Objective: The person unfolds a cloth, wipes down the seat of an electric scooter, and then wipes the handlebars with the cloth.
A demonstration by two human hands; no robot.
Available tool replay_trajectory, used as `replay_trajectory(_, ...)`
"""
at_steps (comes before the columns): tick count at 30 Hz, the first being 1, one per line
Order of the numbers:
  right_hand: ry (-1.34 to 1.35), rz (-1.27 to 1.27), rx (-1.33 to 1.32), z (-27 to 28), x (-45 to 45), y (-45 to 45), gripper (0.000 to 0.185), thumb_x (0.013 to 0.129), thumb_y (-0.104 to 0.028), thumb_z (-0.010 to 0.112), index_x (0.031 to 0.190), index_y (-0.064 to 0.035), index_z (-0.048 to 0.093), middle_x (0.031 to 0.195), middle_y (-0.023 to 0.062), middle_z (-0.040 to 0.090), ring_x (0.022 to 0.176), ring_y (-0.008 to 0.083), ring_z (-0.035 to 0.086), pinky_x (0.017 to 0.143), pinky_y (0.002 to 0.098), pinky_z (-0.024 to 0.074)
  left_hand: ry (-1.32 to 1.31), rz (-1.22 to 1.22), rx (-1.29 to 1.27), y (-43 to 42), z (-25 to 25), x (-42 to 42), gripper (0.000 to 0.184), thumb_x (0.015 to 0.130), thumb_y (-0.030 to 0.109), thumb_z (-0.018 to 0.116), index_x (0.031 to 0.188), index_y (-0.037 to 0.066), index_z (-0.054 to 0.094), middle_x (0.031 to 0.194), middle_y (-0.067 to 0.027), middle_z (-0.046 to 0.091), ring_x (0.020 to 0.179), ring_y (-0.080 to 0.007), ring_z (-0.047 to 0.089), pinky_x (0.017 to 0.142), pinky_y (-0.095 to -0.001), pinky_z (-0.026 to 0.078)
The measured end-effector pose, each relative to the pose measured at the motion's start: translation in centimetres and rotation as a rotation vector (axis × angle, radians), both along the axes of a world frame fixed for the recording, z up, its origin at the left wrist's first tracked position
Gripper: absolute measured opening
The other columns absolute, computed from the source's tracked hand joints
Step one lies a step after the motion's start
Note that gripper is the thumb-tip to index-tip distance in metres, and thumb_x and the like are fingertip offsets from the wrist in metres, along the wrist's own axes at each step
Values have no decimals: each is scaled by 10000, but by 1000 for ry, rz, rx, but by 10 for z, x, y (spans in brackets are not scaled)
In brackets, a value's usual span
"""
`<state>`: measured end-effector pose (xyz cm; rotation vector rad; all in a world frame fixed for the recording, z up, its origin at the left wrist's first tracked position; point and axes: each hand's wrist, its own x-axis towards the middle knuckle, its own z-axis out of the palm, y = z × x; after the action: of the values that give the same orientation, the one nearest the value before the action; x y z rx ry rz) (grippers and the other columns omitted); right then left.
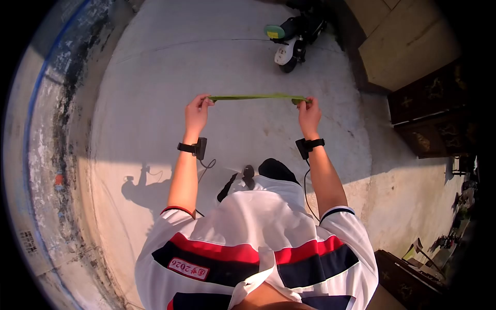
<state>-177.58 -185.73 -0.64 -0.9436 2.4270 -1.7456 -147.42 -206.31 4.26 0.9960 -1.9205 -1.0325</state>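
A green cloth (253, 96) is stretched level between my two hands, well out in front of my body. From above it shows almost edge-on as a thin strip, so its full shape is hidden. My left hand (196, 114) pinches its left end with closed fingers. At the other end, my right hand (309, 117) grips a bunched corner. Both arms reach forward, and each wrist wears a black strapped device with a cable.
Ahead, a scooter (287, 53) is parked on the concrete ground (155, 67). A weathered wall (49, 129) runs along the left. Dark decorated doors (429, 103) stand on the right, with assorted items near the lower right edge.
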Motion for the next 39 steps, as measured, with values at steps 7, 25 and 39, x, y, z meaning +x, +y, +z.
replay_trajectory(7,-184,51,9,-26,-60,-120,178,924,-96,595,1057,12,642,819,129,736,748,216,732,677,321,565,18,-52,90,-117,-38,-57,186,982,95,526,1079,-15,641,808,-82,737,775,-102,677,686,-241,491)
replay_trajectory(25,-153,63,115,-53,-257,-398,216,863,-138,642,1049,-34,677,745,117,712,681,211,702,647,328,528,-135,-112,95,-401,-12,-256,170,951,120,598,1051,-9,644,852,-111,740,849,-151,717,736,-271,528)
replay_trajectory(39,-117,-116,193,-67,-341,-602,193,846,-172,631,1003,-78,693,758,143,704,710,324,691,658,406,543,-189,-328,131,-672,-24,-401,151,972,114,590,1061,1,636,896,-81,733,856,-118,670,766,-249,503)
